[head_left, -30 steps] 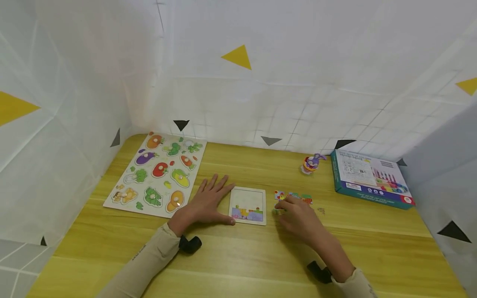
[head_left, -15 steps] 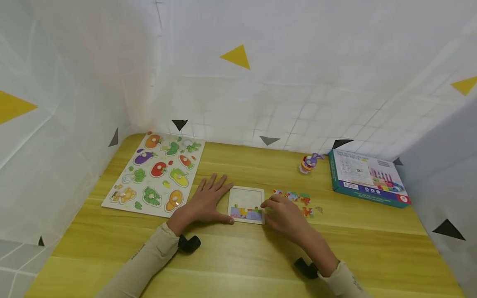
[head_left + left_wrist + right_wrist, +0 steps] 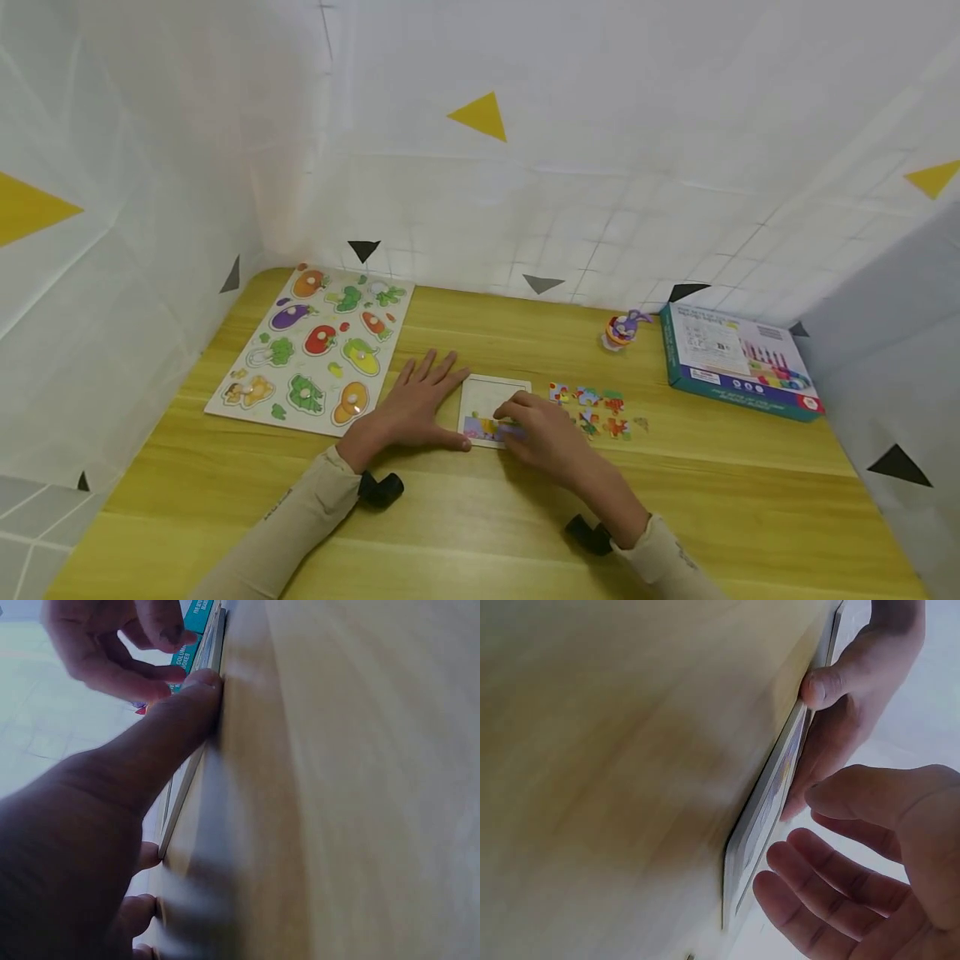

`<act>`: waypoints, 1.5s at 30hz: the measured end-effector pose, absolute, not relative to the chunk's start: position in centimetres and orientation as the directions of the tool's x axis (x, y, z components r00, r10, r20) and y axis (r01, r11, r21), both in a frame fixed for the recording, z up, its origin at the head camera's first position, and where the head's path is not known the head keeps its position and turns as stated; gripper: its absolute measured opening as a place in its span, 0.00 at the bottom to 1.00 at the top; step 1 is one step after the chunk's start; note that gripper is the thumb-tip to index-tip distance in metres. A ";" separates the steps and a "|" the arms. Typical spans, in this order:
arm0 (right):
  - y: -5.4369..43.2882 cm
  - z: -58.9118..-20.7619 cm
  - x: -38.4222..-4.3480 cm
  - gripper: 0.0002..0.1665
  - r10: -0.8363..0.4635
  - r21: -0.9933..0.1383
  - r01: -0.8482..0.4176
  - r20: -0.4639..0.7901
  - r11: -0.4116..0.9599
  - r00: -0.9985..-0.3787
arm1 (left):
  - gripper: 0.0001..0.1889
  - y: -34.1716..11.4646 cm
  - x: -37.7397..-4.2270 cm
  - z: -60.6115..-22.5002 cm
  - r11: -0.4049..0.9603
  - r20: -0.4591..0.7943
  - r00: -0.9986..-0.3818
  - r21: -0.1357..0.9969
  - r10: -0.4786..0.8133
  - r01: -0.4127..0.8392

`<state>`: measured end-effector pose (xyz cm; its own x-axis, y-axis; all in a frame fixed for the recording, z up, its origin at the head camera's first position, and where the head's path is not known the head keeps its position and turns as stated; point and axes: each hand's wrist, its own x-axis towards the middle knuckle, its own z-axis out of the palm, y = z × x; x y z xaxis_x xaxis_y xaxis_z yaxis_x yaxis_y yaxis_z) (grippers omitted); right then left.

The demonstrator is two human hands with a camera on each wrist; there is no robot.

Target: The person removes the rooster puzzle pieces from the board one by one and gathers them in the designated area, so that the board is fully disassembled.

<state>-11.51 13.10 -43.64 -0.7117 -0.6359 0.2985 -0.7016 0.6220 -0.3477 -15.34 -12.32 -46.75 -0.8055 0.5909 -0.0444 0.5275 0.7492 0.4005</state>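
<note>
A small jigsaw tray [image 3: 491, 381] lies on the table, its lower row filled with purple and yellow pieces. My left hand [image 3: 416, 408] lies flat with fingers spread left of the tray. Its thumb [image 3: 191, 694] and a fingertip rest against the frame's edge in the left wrist view. Over the tray's right side, my right hand [image 3: 543, 433] has thumb and index drawn together in a pinch on a puzzle piece, which the fingers hide. In the right wrist view the other fingers [image 3: 802, 877] curl beside the tray. Loose jigsaw pieces [image 3: 588, 397] lie to the right.
A vegetable peg puzzle board [image 3: 318, 342] lies at the left. A purple rabbit figurine [image 3: 626, 329] stands behind the loose pieces, with a teal-edged box [image 3: 738, 358] at the far right. White sheeting [image 3: 480, 200] rises behind the wooden table [image 3: 450, 533].
My right hand has moved left from the loose pieces to over the tray's right side, uncovering several pieces. My left hand stays in place.
</note>
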 end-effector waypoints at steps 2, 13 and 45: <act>12.8 -43.8 -11.6 0.12 -0.643 -0.354 -0.711 0.307 0.607 -0.702 | 0.59 -12.3 -15.4 -46.8 0.749 -0.044 -0.805 0.401 0.592 0.528; 11.4 -44.2 -12.3 0.11 -0.638 -0.379 -0.711 0.318 0.593 -0.701 | 0.58 -12.3 -15.2 -46.6 0.743 -0.046 -0.801 0.408 0.597 0.530; 9.0 -44.2 -12.7 0.14 -0.677 -0.319 -0.711 0.230 0.627 -0.700 | 0.58 -12.3 -15.3 -46.8 0.738 -0.026 -0.802 0.411 0.596 0.535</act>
